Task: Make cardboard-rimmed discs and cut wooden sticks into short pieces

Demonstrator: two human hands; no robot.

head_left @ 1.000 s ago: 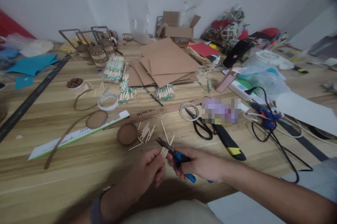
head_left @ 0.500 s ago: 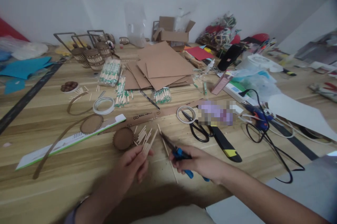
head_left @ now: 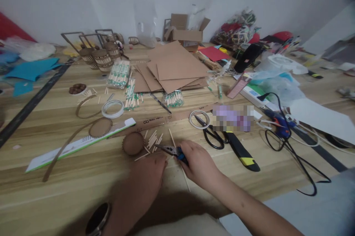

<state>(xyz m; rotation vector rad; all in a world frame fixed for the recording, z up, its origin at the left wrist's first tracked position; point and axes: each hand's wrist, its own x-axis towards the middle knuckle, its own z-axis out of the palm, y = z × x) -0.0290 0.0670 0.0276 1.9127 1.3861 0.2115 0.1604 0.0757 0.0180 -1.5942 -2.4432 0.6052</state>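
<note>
My right hand (head_left: 196, 162) is closed round the blue handles of long-nose pliers (head_left: 172, 150), their jaws pointing left above my left hand. My left hand (head_left: 149, 173) is turned with its back to me, fingers closed on thin wooden sticks; one stick (head_left: 142, 156) shows at its left side and the rest are mostly hidden. Just beyond lie several short cut sticks (head_left: 153, 140), beside a round cardboard tray (head_left: 133, 143) with a scalloped rim. A longer stick (head_left: 185, 178) lies on the table, partly under my right hand.
To the right lie black scissors (head_left: 215, 138), a utility knife (head_left: 242, 152) and a blue glue gun (head_left: 281, 127) with its cord. White tape rolls (head_left: 112, 109), cardboard sheets (head_left: 180, 66) and wrapped stick bundles (head_left: 119, 74) lie farther back. A green-edged white strip (head_left: 66, 151) is at left.
My left hand has rolled over, its back now facing up, so the sticks in it are mostly hidden. My right hand has brought the pliers left to it. The view has shifted slightly.
</note>
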